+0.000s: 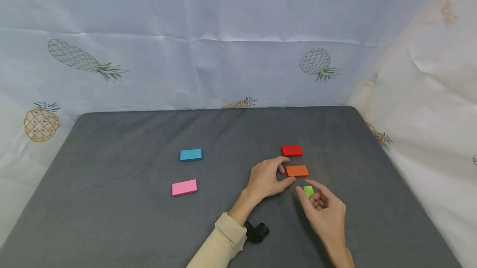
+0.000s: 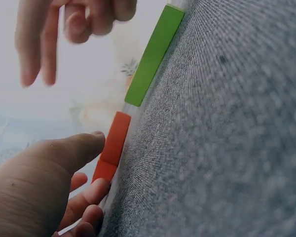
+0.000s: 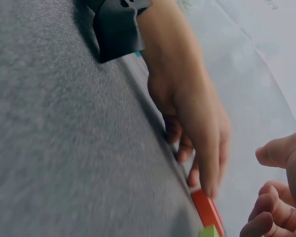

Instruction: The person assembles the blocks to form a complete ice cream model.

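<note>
In the head view, my left hand [image 1: 264, 179] spans the left end of an orange block [image 1: 297, 171]. Its thumb lies by the near edge and its index finger reaches past the far edge, close to a red block [image 1: 292, 151]. The left wrist view has that thumb [image 2: 84, 148] right at the orange block's side. My right hand [image 1: 326, 210] hovers over a bright green block [image 1: 308, 191], thumb and index finger apart, the other fingers bent inward. Nothing sits between them in the right wrist view. My right hand partly hides the green block in the head view.
A blue block [image 1: 191, 155] and a pink block [image 1: 184, 187] lie on the left of the grey table [image 1: 112, 218]. A black strap piece [image 1: 257, 232] shows at my left wrist. A pineapple-print cloth [image 1: 208, 69] hangs behind the table.
</note>
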`<action>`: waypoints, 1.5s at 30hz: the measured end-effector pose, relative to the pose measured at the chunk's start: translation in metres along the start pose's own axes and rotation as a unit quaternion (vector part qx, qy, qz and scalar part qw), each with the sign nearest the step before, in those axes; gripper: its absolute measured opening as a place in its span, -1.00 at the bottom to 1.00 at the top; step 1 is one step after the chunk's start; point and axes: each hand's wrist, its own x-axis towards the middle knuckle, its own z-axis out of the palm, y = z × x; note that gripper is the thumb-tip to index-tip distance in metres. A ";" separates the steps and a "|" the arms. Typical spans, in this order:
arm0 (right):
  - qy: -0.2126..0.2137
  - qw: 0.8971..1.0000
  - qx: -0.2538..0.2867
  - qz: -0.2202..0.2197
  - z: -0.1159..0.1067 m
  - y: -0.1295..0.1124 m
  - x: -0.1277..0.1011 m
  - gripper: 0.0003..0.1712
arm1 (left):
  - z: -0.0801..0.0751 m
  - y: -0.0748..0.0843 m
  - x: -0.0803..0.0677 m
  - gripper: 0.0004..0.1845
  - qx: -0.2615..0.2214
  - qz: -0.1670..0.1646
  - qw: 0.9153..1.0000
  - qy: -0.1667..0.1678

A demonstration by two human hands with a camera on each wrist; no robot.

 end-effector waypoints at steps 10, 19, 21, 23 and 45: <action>0.011 0.995 -0.049 0.084 -0.018 0.016 -0.012 -0.66 | 0.004 -0.003 0.002 -0.53 0.013 0.002 1.000 0.002; 0.024 0.990 -0.064 0.127 -0.025 0.024 -0.015 -0.61 | 0.003 -0.003 0.002 -0.52 0.005 -0.003 1.000 0.000; 0.018 0.989 -0.067 0.132 -0.025 0.025 -0.015 -0.59 | 0.002 -0.003 0.002 -0.52 0.000 -0.004 1.000 -0.001; 0.010 0.988 -0.072 0.137 -0.024 0.025 -0.015 -0.57 | 0.002 -0.003 0.002 -0.52 -0.006 -0.005 1.000 -0.002; -0.039 0.984 -0.145 0.091 -0.017 0.027 -0.017 -0.51 | 0.012 0.001 0.000 -0.61 0.096 0.026 0.994 0.042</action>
